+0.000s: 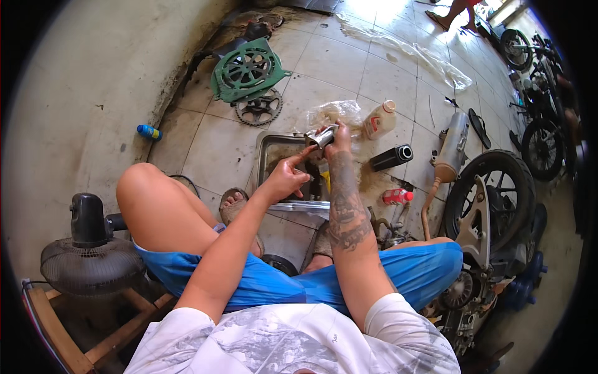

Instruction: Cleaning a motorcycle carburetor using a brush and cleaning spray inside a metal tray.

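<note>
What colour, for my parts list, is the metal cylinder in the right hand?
Silver; the cylinder shows best in the head view.

On the tiled floor (205, 140) in front of me, there are a metal tray (261, 163), a white jug (380, 120), a black bottle (390, 158), a red bottle (396, 197), an exhaust pipe (453, 142) and a slipper (479, 128).

grimy off-white wall (93, 112) at left, stained along base; pale tiled floor (199, 146), dirty, dark joints; wooden frame (59, 333) lower left, dark fan (90, 265) beside; bright light glaring at top.
</note>
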{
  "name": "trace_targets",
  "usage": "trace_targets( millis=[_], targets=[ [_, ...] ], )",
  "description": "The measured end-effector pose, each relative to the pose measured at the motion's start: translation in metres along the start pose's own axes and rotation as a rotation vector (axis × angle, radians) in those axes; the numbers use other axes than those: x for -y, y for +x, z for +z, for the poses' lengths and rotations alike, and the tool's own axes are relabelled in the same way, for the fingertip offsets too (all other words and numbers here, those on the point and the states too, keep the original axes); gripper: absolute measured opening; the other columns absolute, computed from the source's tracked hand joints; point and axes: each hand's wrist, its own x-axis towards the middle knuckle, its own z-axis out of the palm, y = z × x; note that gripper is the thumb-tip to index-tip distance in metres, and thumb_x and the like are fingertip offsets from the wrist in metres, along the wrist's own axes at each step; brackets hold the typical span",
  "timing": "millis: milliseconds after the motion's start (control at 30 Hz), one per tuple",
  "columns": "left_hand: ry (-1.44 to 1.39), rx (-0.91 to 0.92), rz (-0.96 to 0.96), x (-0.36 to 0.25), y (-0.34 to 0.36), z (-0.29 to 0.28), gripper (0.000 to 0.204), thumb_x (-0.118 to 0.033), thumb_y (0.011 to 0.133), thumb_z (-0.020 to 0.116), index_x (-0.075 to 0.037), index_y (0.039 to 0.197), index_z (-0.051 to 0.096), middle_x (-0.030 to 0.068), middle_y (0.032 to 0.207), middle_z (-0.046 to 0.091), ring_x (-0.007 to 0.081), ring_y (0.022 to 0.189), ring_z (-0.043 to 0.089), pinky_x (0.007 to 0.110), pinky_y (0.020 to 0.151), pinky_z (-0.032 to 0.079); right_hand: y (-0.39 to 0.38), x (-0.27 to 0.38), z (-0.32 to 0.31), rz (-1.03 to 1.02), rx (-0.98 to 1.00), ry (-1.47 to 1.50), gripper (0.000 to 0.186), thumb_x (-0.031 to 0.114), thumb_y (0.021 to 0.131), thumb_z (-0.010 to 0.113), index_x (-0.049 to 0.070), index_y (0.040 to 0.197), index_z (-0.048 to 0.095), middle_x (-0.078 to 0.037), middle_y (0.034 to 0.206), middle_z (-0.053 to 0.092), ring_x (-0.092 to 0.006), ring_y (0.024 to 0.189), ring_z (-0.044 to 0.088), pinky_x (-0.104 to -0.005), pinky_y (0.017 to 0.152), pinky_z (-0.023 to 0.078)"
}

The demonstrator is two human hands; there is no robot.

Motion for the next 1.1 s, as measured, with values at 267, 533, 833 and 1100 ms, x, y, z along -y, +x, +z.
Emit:
trace_targets(
  millis=[267, 533, 833, 1100],
  targets=[
    [1.286, -0.216, 0.199, 0.017, 0.008, -0.004, 0.050, -0.014, 0.080, 0.061, -0.006, 0.129, 0.056, 0.0154, 0.071, 0.066, 0.0299, 0.066, 0.068, 0.040, 0.066, 0.056, -0.020, -0.023, 0.007, -0.086, 0.005, -0.214, 0.033, 0.034, 0.096, 0.054, 0.003, 0.104, 0.049, -0.010, 0.073, 0.054, -0.0247, 0.058, 0.056, -0.0411, 0.053, 0.052],
    [1.008, -0.294, -0.027, 0.014, 0.018, 0.009, 0.027, -0.016, 0.070, 0.069, 0.003, 0.090, 0.065, 0.0247, 0.084, 0.067, 0.0355, 0.081, 0.069, 0.044, 0.074, 0.055, -0.039, -0.035, 0.016, -0.058, 0.043, -0.346, 0.029, 0.036, 0.095, 0.056, 0.007, 0.099, 0.055, -0.008, 0.071, 0.055, -0.0234, 0.057, 0.056, -0.0388, 0.052, 0.050],
    [-0.442, 0.225, -0.280, -0.007, 0.014, 0.012, 0.017, -0.016, 0.086, 0.068, -0.005, 0.088, 0.056, -0.0061, 0.058, 0.045, 0.0063, 0.048, 0.048, 0.027, 0.049, 0.051, -0.051, -0.017, 0.010, 0.231, 0.619, 0.219, 0.030, 0.036, 0.092, 0.057, 0.009, 0.079, 0.053, 0.000, 0.068, 0.049, -0.0120, 0.059, 0.049, -0.0290, 0.054, 0.043],
    [0.305, 0.099, -0.036, -0.013, -0.002, 0.009, 0.072, -0.013, 0.075, 0.069, 0.003, 0.138, 0.039, 0.0023, 0.065, 0.056, 0.0103, 0.053, 0.052, 0.028, 0.043, 0.047, -0.047, -0.010, 0.010, 0.088, 0.343, 0.066, 0.026, 0.034, 0.089, 0.059, 0.012, 0.078, 0.052, 0.000, 0.063, 0.052, -0.0130, 0.056, 0.053, -0.0309, 0.055, 0.048]
  ],
)
